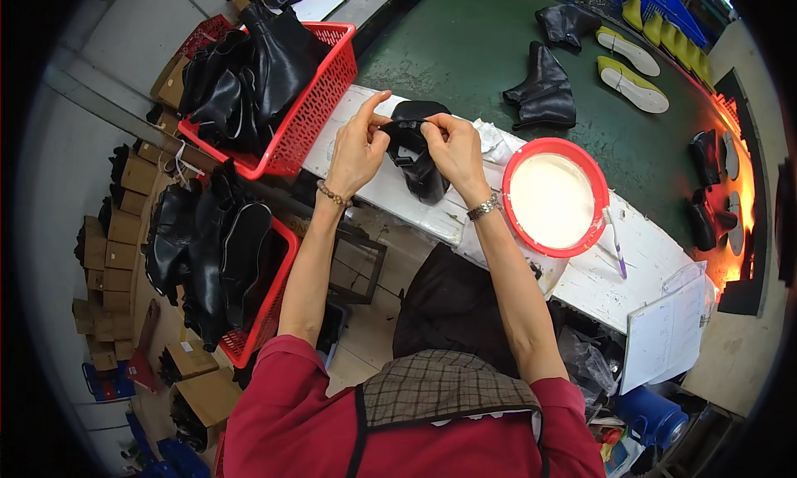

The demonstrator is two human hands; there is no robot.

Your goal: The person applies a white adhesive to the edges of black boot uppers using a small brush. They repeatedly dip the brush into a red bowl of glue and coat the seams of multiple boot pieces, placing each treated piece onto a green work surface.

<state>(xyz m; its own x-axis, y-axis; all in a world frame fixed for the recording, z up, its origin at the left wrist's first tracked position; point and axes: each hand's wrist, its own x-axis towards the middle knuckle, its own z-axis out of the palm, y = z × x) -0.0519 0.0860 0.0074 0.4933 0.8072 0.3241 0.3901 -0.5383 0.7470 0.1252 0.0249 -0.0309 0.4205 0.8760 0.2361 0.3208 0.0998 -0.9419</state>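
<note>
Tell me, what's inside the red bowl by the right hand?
The red bowl holds a creamy white substance; its surface shows. Anything beneath, including the bowl's bottom, is covered.

A: Are you reading any words or numbers anywhere?
B: No, nothing is coming out legibly.
A: What about the pad point(664, 335) at the right end of the tabletop point(610, 289)?
B: Its white page is showing faint marks, but they are appearing too small to read.
A: And that carton point(193, 360) at the lower left?
B: It is bearing a small white label point(186, 346), and I am making out no print on it.
</note>
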